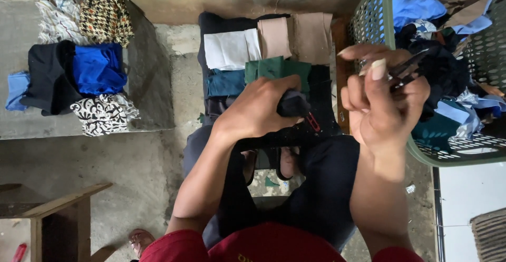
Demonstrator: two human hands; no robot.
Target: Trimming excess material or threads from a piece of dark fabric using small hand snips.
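The left hand (261, 109) grips a dark cloth (293, 104) in a fist. The right hand (382, 101), level beside it, pinches dark scissors (406, 71) that point toward the green basket (369, 20).

Bare forearms, short dark red sleeves (174, 249), dark trousers (327, 188), long pale thumbnail (378, 69)

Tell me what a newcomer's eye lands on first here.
First, the two hands at centre: the left hand grips a dark cloth over the lap, and the right hand is raised, pinching a thin dark thing too blurred to name. Next, the green basket heaped with clothes at the right. Then the folded stacks straight ahead and another pile on the slab at left.
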